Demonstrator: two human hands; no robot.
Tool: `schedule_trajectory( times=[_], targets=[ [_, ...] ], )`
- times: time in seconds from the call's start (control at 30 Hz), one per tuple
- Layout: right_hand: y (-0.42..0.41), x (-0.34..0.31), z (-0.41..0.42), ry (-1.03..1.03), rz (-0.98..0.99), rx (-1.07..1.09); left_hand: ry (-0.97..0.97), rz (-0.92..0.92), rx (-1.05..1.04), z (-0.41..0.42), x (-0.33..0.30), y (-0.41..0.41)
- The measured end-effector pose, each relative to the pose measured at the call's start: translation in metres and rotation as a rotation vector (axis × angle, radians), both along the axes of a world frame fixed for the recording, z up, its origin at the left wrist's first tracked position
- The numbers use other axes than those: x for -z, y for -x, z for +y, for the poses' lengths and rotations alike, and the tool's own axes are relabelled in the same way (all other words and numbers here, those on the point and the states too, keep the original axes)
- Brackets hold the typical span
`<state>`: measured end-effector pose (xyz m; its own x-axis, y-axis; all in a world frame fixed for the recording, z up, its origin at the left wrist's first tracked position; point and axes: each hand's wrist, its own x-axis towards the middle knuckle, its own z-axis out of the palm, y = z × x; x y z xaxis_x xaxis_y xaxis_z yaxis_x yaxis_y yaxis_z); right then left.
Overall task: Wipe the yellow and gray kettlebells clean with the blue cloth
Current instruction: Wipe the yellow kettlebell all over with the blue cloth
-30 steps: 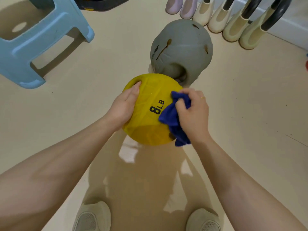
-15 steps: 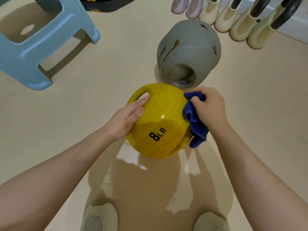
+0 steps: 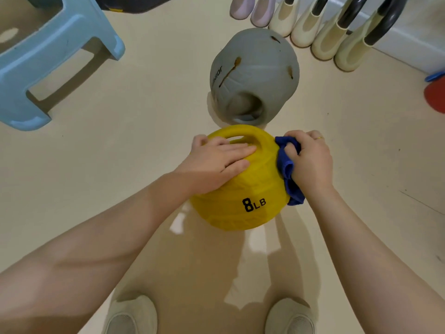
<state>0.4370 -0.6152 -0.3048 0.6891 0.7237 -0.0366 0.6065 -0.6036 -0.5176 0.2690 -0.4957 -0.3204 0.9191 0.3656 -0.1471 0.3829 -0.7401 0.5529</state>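
Round yellow kettlebell (image 3: 240, 189) upright on the pale, glossy floor (image 3: 144, 104), near the middle of the scene: matte, rubbery-looking skin with shallow faceted ridges, a thick arched handle at its far top, and "8LB" printed in black on the near face. Left hand (image 3: 216, 162) laid flat on the top left of it, palm down, fingers straight and spread a little toward the handle, gripping nothing, only pressing on the surface. Right hand (image 3: 310, 162) closed around a bunched blue cloth (image 3: 287, 169), soft and towel-like in texture, pushed against the right flank of the yellow kettlebell just below the handle's right root; a thin ring on one finger; loose folds of the cloth hanging out below the palm down toward the widest part of the ball. Gray kettlebell (image 3: 255, 71) just beyond, farther away and slightly right, apart from both hands, tipped so its handle opening faces near; dull matte skin with seams, dark lettering on the left side, and brown streaks and spots across the top. Pale blue plastic stool (image 3: 48, 56) at far left, smooth with rounded legs. Row of dumbbells (image 3: 325, 32) in cream and lilac standing along the far right by the wall, some with curved black handles. Two pale mesh shoes (image 3: 132, 314) at the near edge
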Motion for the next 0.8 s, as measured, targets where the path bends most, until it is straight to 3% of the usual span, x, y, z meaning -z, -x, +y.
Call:
schedule_trajectory(
  times=[0.07,0.17,0.23,0.37,0.47,0.53,0.67,0.8],
  targets=[
    [-0.006,0.005,-0.009,0.009,-0.008,0.029,-0.103,-0.082,-0.077,0.005,0.003,0.002],
    [-0.014,0.012,-0.018,0.036,-0.023,0.097,0.209,-0.066,-0.245,0.021,0.008,0.009],
    [-0.015,0.008,-0.023,0.012,-0.038,0.153,0.314,0.026,-0.127,0.025,0.008,0.006],
    [0.023,-0.014,-0.030,-0.170,-0.120,-0.023,0.233,0.151,-0.108,0.010,-0.002,-0.021],
    [0.041,-0.014,-0.035,-0.062,-0.254,-0.251,-0.019,0.227,-0.124,-0.021,-0.010,-0.044],
    [0.033,-0.013,-0.041,-0.030,-0.310,-0.244,-0.147,0.251,-0.132,-0.035,-0.014,-0.057],
    [0.023,-0.019,-0.060,-0.128,-0.328,-0.175,-0.101,0.278,-0.230,-0.028,-0.014,-0.072],
    [0.039,-0.009,-0.068,-0.137,-0.364,-0.335,0.064,0.314,-0.361,-0.019,-0.014,-0.081]
  ],
)
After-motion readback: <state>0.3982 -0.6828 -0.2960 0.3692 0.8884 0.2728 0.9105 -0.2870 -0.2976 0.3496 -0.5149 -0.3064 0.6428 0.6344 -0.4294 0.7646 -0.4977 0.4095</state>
